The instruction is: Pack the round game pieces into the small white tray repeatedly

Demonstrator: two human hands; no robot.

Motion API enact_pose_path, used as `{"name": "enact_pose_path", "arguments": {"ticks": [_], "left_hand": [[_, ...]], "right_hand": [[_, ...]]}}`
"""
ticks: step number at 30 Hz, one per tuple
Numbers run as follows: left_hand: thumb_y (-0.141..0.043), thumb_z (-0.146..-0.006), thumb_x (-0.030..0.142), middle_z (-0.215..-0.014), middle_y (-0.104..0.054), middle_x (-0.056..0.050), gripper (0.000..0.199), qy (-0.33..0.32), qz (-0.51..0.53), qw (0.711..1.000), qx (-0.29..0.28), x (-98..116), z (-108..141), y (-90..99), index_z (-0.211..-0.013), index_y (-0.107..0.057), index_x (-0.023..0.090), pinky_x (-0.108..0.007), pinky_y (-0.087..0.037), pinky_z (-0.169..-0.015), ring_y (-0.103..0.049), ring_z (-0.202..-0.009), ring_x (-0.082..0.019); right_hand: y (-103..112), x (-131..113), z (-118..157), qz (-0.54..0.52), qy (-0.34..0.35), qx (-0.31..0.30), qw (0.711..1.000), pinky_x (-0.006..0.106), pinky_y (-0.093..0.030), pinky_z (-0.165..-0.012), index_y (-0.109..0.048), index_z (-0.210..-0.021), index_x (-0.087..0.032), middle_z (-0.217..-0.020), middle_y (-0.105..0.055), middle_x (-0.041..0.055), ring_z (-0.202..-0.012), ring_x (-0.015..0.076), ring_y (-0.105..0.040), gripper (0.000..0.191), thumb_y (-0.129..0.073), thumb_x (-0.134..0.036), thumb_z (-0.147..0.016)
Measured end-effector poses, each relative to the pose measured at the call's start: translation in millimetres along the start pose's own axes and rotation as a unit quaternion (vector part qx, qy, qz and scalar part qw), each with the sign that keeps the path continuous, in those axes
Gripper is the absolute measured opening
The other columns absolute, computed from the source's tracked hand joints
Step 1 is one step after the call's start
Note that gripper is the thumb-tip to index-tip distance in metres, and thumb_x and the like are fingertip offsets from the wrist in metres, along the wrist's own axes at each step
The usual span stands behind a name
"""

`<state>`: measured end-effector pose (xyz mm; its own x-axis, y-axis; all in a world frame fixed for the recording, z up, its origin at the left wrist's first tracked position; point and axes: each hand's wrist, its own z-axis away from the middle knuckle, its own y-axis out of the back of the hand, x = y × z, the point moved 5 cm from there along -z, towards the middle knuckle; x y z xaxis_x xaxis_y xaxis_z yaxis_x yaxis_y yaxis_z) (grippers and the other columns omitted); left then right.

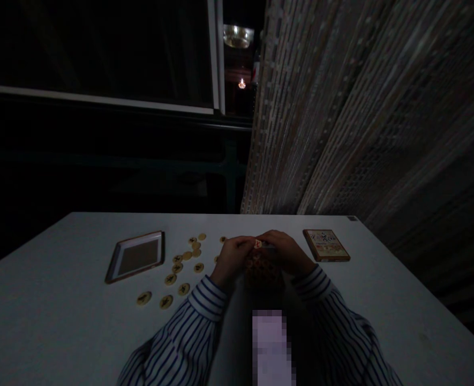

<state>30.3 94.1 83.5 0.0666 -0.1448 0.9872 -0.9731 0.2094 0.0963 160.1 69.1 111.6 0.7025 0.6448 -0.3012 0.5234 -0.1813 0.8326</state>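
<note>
Both hands meet over the white table in front of me. A small round Chinese chess piece (258,244) with a red character shows between their fingertips. My left hand (233,258) is closed, thumb and fingers pinched at the piece's left side. From the right, my right hand (285,252) curls over with its fingertips against the same piece; its palm is hidden. Just below the hands is a dark brown patterned thing (263,272), too dim to make out. To the left lie several loose Chinese chess pieces (184,289), some showing dark characters and some blank.
An open shallow tray-like lid (161,251) rests on the table (72,311) at left. A flat box with a printed cover (326,245) lies at right. Behind the table hang string curtains (301,107) beside a dark window (216,59). A pixelated patch covers the bottom middle.
</note>
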Motion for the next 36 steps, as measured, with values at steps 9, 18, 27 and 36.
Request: {"name": "enact_pose_path", "arguments": {"ticks": [9,18,27,36], "left_hand": [[-0.055,-0.071,0.029,-0.084,-0.069,-0.008,0.025,0.009,-0.011,1.0,0.012,-8,-3,3.0,-0.083,-0.067,0.01,-0.03,-0.047,-0.073,-0.061,-0.078,-0.019],[-0.055,-0.071,0.03,-0.081,-0.069,-0.008,0.027,0.046,-0.024,0.999,-0.006,-13,-2,0.7,-0.085,-0.066,0.01,-0.028,-0.048,-0.069,-0.061,-0.076,-0.018],[-0.044,-0.078,0.029,-0.088,-0.068,-0.006,0.027,-0.016,-0.262,0.965,-0.022,-24,-4,6.0,-0.09,-0.065,0.015,-0.026,-0.044,-0.072,-0.06,-0.08,-0.016],[-0.039,-0.082,0.018,-0.098,-0.062,-0.01,0.026,-0.068,-0.453,0.888,-0.036,-18,8,-2.7,-0.098,-0.059,0.013,-0.028,-0.042,-0.082,-0.056,-0.093,-0.017]], "right_hand": [[-5,2,-11,0.025,0.004,-0.049,0.998,0.028,-0.04,-0.075,-0.054,-0.108,-0.019,-0.095,-0.061,0.0054,-0.085,0.0153,-0.055,0.032,-0.052,-0.031,-0.079],[-9,12,-8,0.031,-0.01,-0.084,0.996,0.025,-0.039,-0.073,-0.056,-0.104,-0.017,-0.094,-0.062,0.0062,-0.084,0.0143,-0.056,0.029,-0.05,-0.032,-0.08],[-4,29,-2,0.073,-0.057,-0.095,0.991,0.023,-0.04,-0.07,-0.056,-0.103,-0.015,-0.092,-0.062,0.0066,-0.078,0.013,-0.056,0.029,-0.049,-0.029,-0.079],[-11,38,0,0.091,-0.109,-0.135,0.981,0.022,-0.041,-0.067,-0.059,-0.1,-0.014,-0.089,-0.063,0.007,-0.076,0.0137,-0.057,0.027,-0.048,-0.027,-0.078]]}}
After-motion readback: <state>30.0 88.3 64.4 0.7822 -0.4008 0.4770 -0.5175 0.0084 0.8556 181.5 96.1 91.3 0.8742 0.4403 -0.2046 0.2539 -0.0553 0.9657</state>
